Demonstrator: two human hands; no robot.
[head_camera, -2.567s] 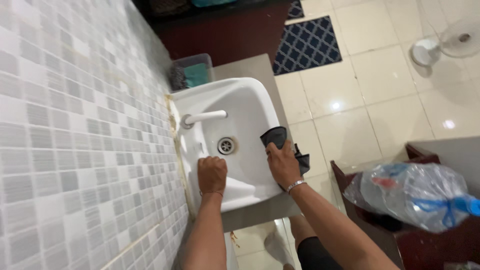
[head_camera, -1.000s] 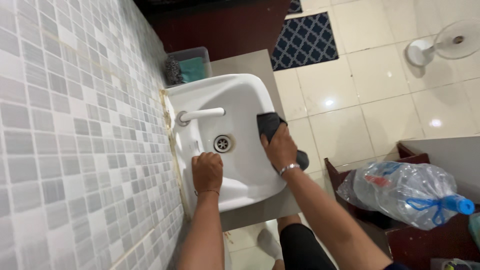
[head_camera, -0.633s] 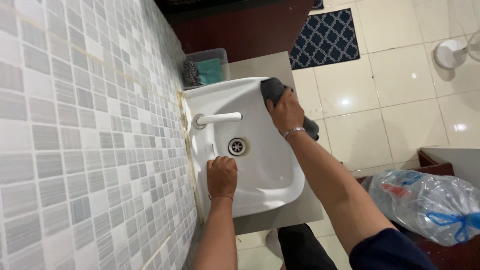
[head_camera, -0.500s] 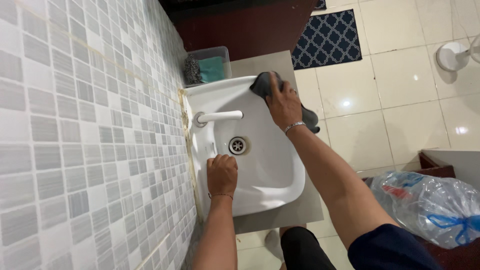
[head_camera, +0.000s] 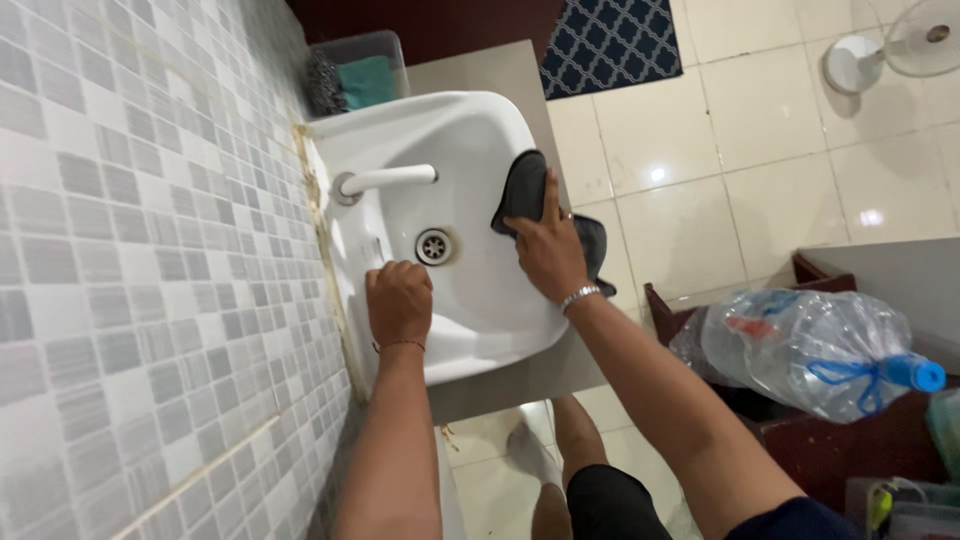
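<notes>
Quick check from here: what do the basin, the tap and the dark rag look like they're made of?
Basin: glazed white ceramic by its look, smooth with soft glare.
Tap: white spout with a smooth, slightly glossy finish; painted metal or plastic, cannot tell which.
Dark rag: soft matte grey cloth, possibly microfibre; it folds and drapes over the rim under the right hand.

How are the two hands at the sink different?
The left hand is a closed fist resting on the white sink near the wall; the right hand lies flat, pressing a dark grey cloth on the outer rim. The right wears a silver bracelet, the left a thin one. Both touch the sink.
</notes>
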